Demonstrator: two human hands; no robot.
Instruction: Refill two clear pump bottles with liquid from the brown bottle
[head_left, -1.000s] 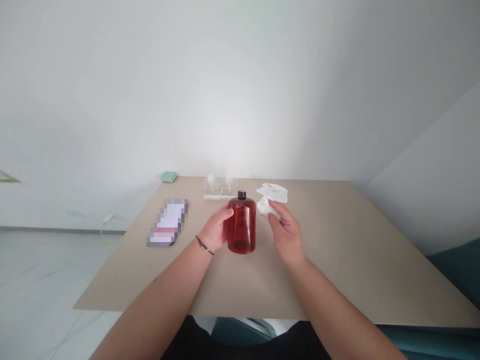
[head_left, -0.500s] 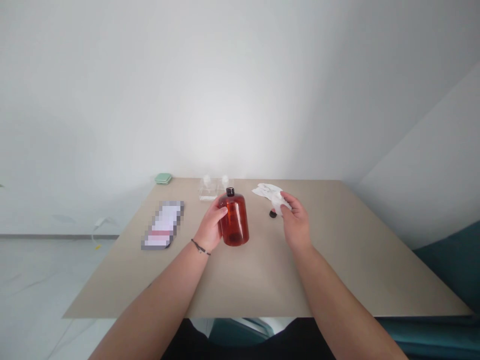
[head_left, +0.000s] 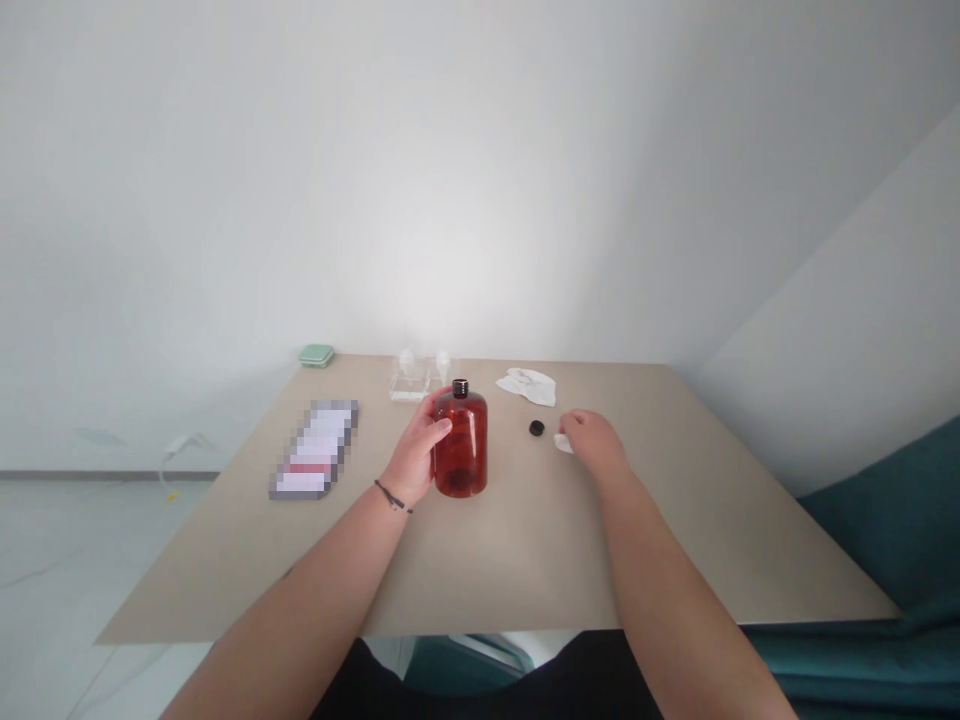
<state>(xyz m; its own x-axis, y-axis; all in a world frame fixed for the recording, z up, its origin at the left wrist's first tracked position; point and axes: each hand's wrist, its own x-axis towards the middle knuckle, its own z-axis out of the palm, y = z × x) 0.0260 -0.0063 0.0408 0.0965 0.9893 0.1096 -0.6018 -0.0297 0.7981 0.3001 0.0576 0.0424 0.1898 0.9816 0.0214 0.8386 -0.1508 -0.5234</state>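
Observation:
My left hand (head_left: 416, 450) is wrapped around the side of a brown-red see-through bottle (head_left: 461, 455), thumb across its front. The bottle is upright and its black threaded neck (head_left: 460, 388) has no cap on it. Whether its base touches the table is hard to tell. My right hand (head_left: 596, 440) is closed low over the table, and a piece of white tissue (head_left: 563, 443) sticks out from under its curled fingers. Just left of that hand lies a round black cap (head_left: 537, 428). Behind the cap a crumpled white tissue sheet (head_left: 529, 386) is spread on the table.
A clear plastic holder (head_left: 409, 385) with white-topped items stands behind the bottle. A phone with a blurred screen (head_left: 315, 450) lies at the left, and a green case (head_left: 316, 356) sits at the far left corner. A wall rises behind the table (head_left: 510, 570).
My right hand has lowered toward the table with the tissue and its fingers have curled in. The bottle, in my left hand, has turned more upright. The black cap now shows fully.

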